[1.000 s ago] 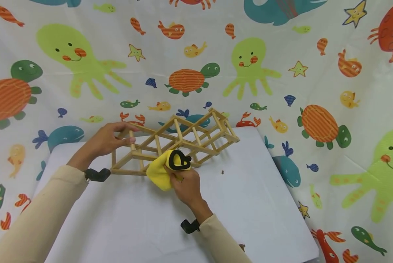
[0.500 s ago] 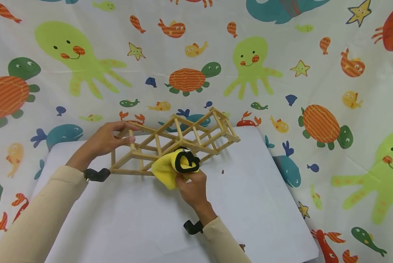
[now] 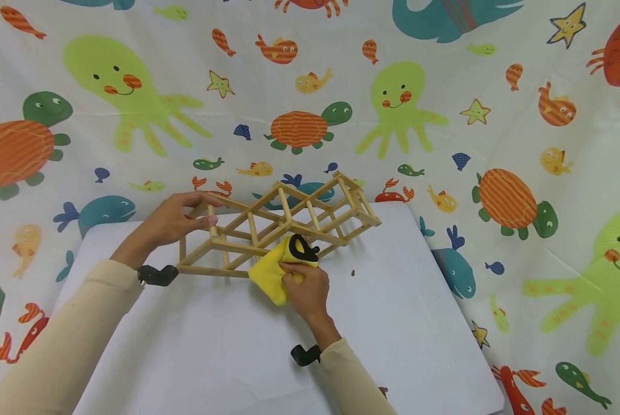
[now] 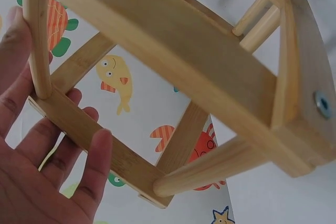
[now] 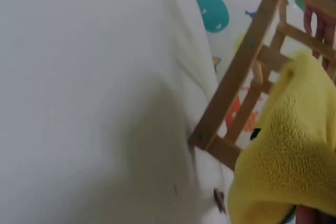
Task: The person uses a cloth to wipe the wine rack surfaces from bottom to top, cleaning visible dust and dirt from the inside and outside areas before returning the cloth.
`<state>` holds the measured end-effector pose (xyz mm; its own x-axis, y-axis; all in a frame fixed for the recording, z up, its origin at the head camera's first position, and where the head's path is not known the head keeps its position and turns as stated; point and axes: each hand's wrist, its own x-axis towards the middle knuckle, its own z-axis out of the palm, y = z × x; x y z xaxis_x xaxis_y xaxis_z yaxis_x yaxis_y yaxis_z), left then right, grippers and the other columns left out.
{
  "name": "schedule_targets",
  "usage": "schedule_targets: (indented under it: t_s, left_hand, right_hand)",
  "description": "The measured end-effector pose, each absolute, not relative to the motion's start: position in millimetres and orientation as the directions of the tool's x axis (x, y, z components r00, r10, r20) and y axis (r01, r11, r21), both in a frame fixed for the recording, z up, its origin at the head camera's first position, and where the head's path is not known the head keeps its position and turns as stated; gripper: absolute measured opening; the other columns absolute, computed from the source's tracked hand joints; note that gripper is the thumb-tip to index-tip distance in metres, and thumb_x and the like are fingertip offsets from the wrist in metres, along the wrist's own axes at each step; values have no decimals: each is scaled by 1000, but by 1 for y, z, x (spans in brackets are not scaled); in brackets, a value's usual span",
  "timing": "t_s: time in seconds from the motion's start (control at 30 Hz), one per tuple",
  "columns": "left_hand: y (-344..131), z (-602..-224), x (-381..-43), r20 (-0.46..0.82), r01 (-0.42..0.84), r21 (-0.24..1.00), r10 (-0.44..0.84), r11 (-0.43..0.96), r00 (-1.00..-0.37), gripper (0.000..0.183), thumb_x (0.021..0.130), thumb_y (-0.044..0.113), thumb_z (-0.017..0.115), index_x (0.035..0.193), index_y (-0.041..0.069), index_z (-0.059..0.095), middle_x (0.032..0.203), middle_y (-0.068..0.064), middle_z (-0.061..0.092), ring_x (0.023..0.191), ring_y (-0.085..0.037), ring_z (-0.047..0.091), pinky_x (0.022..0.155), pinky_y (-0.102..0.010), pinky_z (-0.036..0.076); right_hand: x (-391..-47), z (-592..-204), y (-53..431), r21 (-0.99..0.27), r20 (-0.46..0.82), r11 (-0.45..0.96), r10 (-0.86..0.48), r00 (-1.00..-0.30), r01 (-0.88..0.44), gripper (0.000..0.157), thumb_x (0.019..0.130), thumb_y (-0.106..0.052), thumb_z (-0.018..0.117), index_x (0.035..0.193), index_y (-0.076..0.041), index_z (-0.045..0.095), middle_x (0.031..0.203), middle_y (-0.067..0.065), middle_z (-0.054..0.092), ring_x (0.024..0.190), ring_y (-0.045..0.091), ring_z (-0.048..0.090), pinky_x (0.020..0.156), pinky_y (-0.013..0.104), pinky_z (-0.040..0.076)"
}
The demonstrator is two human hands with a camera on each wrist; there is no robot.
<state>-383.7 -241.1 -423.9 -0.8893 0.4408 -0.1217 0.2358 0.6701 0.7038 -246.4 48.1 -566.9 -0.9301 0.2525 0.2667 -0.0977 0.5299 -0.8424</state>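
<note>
A light wooden folding rack, built of slats and round dowels in a zigzag, stands at the back of the white table. My left hand grips its upper left end, thumb at a dowel and fingers round a slat. In my right hand is a yellow cloth with a black edge, pinched between thumb and fingers. The cloth overlaps the rack's lower front slats near the middle. Close up in the right wrist view, the fluffy cloth hides most of my right hand.
The white table extends in front of the rack and to its right. Small brown bits lie on it. Right behind the rack hangs a white sheet printed with sea animals.
My right hand has moved a little to the right along the rack's front with the yellow cloth, whose folds have shifted. The left hand keeps its hold on the rack's end.
</note>
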Motion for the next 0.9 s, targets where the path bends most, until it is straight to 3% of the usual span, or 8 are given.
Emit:
schedule_targets:
  t_s: [0.2,0.33,0.43,0.53,0.6,0.67,0.8,0.9]
  left_hand:
    - [-240,-426,-384,-125,234,702,439,673,-890,47,100,39,75,140,17,66,156,-18,54,140,-43,50,115,-71,41]
    - [-239,-427,-384,-123,227,707,433,670,-893,46,100,36,76,140,16,66,157,-18,54,140,-43,50,115,-71,41]
    - [-239,-427,-384,-116,234,706,436,668,-893,46,100,36,76,140,15,65,157,-19,53,141,-44,50,115,-72,40]
    - [-238,-427,-384,-125,235,707,444,668,-887,49,100,39,76,141,16,65,157,-19,53,140,-44,50,114,-71,41]
    - [-238,-427,-384,-129,240,700,450,672,-884,50,100,41,75,142,16,65,157,-19,54,140,-44,50,113,-71,42]
    - [-240,-426,-384,-128,241,695,446,677,-886,49,100,40,75,142,16,65,156,-19,54,139,-44,51,113,-71,43]
    - [-242,-424,-384,-115,240,694,434,678,-894,48,100,37,76,141,15,65,156,-20,54,139,-44,51,113,-72,42]
    - [-240,-424,-384,-123,236,701,440,673,-890,50,99,38,76,142,15,64,158,-20,53,142,-45,49,115,-72,40]
  right_hand:
    - [-237,-565,19,-829,410,409,-19,-912,-381,28,85,-3,73,102,-20,87,103,-8,83,107,8,74,89,24,60]
    - [-238,-565,2,-784,507,385,-54,-860,-486,22,89,-4,76,104,-16,87,103,-4,83,98,8,76,82,23,62]
    - [-243,-572,-1,-808,356,507,16,-934,-299,14,87,-11,77,94,-17,88,91,-5,83,80,2,69,69,18,54]
    - [-244,-583,3,-804,75,595,105,-992,2,17,84,-13,77,91,-23,88,93,-7,83,68,2,54,57,19,39]
    - [-241,-589,5,-807,-15,585,109,-994,76,25,83,-11,76,96,-29,88,102,-9,83,69,2,52,53,20,34]
    - [-237,-589,3,-852,33,523,48,-998,-3,31,84,-8,74,101,-31,87,109,-10,83,77,2,59,57,19,38]
    - [-234,-580,-12,-880,295,352,-117,-948,-318,33,89,-6,72,112,-26,85,112,-8,82,105,1,71,79,16,56]
    - [-236,-578,-20,-838,355,373,-181,-917,-398,31,93,-9,73,116,-27,83,118,-8,81,112,2,71,91,18,57]
